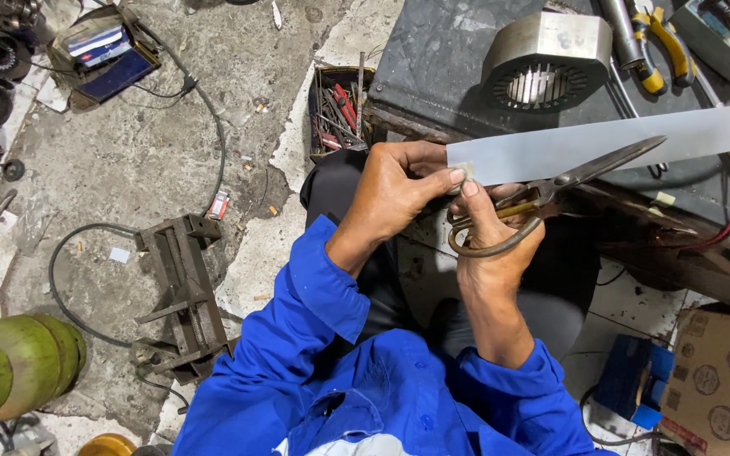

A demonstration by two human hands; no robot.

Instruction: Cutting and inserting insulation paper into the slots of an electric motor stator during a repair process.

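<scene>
- The left hand (pixel 394 190) pinches the near end of a long grey strip (pixel 618 143) between thumb and fingers.
- The strip runs from the hands out to the right, over the dark workbench (pixel 441 59).
- The right hand (pixel 492 241) holds big old scissors (pixel 551 194). Its fingers are through the rusty loops of the handles.
- The scissor blades point to the right and lie just under the strip, nearly shut.
- Both hands are close together, in the middle, in front of the person's lap.
- The person wears a blue shirt (pixel 340 380) with the sleeves pushed up.
- A round metal motor core (pixel 547 59) with slots inside sits on the workbench, far from the hands.
- Yellow-handled pliers (pixel 661 51) lie at the far right of the workbench.
- A box of tools (pixel 340 110) stands on the floor, left of the workbench.
- A metal vise (pixel 183 287) lies on the cracked floor to the left.
- A green gas tank (pixel 14 363) lies at the near left.
- A cardboard box (pixel 720 380) sits at the near right.
</scene>
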